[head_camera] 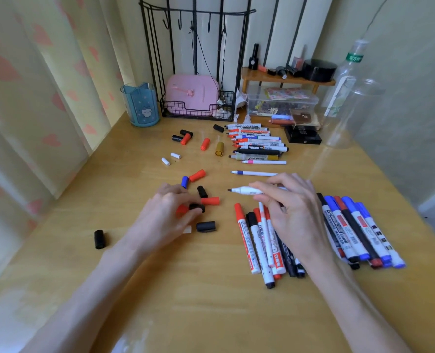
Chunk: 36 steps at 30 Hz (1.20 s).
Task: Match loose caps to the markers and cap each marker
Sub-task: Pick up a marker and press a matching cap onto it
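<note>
one view, from the head: left hand (165,212) pinches a black cap (197,207) low over the tabletop (211,289); right hand (292,212) grips an uncapped marker (244,191), long axis left-right, bare tip pointing left. the black cap lies left of that tip, near but apart, closest to the left hand.

Left grip (165,212) and right grip (292,212) bare. Long slim fingers, narrow wrists. Left forearm (96,289), right forearm (348,301) bare all way to lower edge of view. Nails too blurred to judge.
</note>
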Each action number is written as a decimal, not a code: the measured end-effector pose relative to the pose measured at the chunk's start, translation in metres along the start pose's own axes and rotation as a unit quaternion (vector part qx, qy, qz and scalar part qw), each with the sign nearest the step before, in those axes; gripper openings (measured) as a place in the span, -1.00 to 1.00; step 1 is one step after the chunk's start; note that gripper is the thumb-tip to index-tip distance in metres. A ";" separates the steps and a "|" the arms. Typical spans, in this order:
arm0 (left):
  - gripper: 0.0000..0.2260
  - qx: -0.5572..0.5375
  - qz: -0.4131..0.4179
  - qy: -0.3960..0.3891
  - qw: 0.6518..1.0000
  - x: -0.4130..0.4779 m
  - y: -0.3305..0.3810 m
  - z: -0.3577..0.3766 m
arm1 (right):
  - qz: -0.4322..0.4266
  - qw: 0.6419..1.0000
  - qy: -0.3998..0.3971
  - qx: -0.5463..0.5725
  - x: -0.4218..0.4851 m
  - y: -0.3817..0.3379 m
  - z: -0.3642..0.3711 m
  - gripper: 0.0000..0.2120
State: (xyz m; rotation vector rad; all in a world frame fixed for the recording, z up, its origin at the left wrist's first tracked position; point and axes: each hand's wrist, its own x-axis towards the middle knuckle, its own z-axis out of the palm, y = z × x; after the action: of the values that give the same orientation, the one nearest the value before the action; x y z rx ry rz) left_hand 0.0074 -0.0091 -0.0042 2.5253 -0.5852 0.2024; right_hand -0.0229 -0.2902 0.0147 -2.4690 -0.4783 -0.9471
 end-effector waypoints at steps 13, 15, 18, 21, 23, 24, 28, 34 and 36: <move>-0.67 0.141 -0.158 0.062 0.975 0.058 0.019 0.021 | 0.008 1.000 -0.019 -0.018 -0.003 -0.006 0.005 -0.67; -0.74 0.123 -0.146 0.059 0.980 0.063 0.017 0.022 | 0.015 0.999 -0.025 -0.019 -0.003 -0.005 0.006 -0.69; -0.83 0.028 -0.084 0.078 0.993 0.060 0.017 0.019 | 0.033 0.999 -0.023 -0.017 -0.003 -0.003 0.003 -0.77; -0.91 -0.092 -0.016 0.062 0.994 0.043 0.027 0.008 | 0.061 0.998 -0.021 0.004 -0.003 -0.003 0.001 -0.78; -0.95 -0.165 -0.010 0.046 0.985 0.029 0.034 0.002 | 0.067 0.997 -0.022 0.021 -0.002 -0.005 0.000 -0.76; -0.97 -0.196 -0.014 0.041 0.980 0.023 0.035 0.000 | 0.066 0.997 -0.024 0.027 -0.001 -0.006 0.000 -0.76; -0.97 -0.246 -0.017 0.036 0.968 0.012 0.034 -0.005 | 0.053 0.997 -0.034 0.040 -0.002 -0.010 0.001 -0.76; -0.91 -0.241 -0.014 0.029 0.970 0.007 0.032 0.001 | 0.031 0.997 -0.052 0.046 -0.004 -0.011 0.005 -0.77; -0.92 -0.242 -0.005 0.019 0.970 0.006 0.033 0.002 | 0.023 0.997 -0.055 0.047 -0.004 -0.011 0.005 -0.77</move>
State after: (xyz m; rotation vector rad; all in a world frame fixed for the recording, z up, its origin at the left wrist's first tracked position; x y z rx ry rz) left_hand -0.0023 -0.0377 0.0107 2.0467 -0.5307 0.0891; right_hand -0.0280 -0.2787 0.0118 -2.4448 -0.4888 -0.7569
